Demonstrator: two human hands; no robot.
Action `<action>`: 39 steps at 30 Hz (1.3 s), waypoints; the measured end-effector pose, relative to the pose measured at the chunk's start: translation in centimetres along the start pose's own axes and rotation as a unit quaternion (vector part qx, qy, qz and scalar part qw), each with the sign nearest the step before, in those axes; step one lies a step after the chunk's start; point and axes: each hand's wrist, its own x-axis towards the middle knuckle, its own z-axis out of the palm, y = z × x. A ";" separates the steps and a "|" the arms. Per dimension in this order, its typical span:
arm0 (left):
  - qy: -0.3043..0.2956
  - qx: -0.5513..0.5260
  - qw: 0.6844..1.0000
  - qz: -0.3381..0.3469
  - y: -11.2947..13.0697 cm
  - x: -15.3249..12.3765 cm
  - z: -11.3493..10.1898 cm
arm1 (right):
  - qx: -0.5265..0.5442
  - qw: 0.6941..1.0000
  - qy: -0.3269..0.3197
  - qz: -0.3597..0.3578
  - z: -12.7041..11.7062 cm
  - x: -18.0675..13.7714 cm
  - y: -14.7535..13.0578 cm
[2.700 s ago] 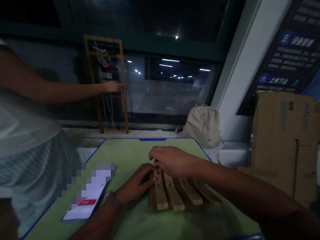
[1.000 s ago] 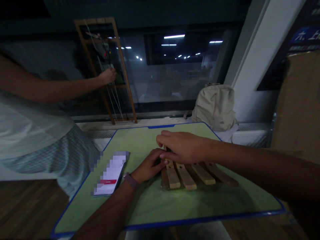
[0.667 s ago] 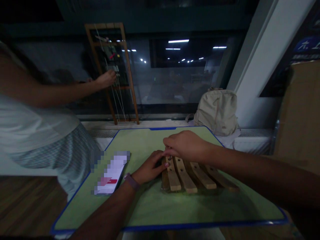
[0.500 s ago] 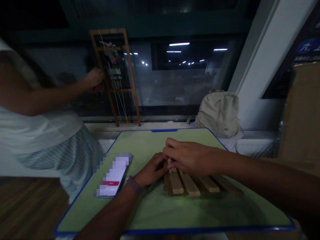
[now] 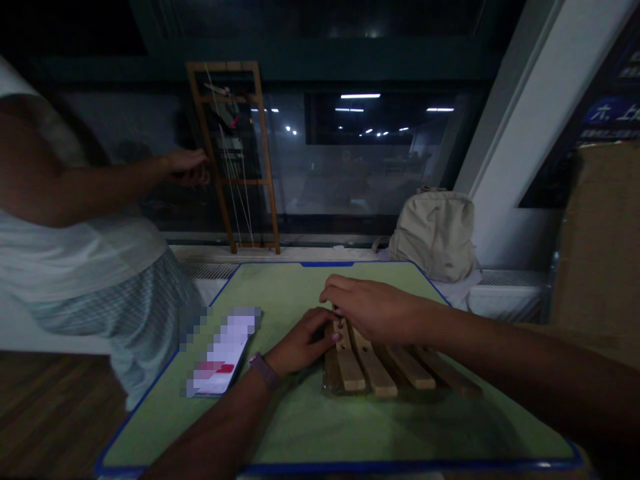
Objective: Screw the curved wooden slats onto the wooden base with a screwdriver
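Note:
Several wooden slats [image 5: 380,370] lie fanned out on a green mat [image 5: 300,427], joined at their far ends. My left hand [image 5: 300,347] rests on the mat against the leftmost slat's far end, fingers curled onto it. My right hand [image 5: 373,310] lies over the joined ends, fingers pinched down at a hole in a slat; what the fingertips hold is too small and dark to make out.
A phone [image 5: 220,357] lies on the mat's left part. Another person stands at the left, a hand [image 5: 187,167] reaching toward a wooden frame with strings [image 5: 235,153] on the sill. A beige backpack [image 5: 433,233] sits at the back right, a cardboard box [image 5: 597,240] at the right.
My hands stay at the slats' joined ends with small finger shifts. The other person's hand has moved left, off the frame's strings to its left post. The view shifted slightly.

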 end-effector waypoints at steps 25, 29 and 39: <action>0.007 0.019 1.000 0.023 0.2 0.1 -0.1 | -0.060 0.996 -0.036 0.050 -0.8 -0.6 -0.5; 0.012 0.018 0.999 0.029 0.3 0.2 -0.2 | 0.003 1.000 -0.025 0.018 -0.6 -0.2 0.3; 0.006 0.028 0.999 0.045 0.4 0.4 -0.2 | -0.034 0.996 -0.079 0.034 -1.1 -0.3 -0.6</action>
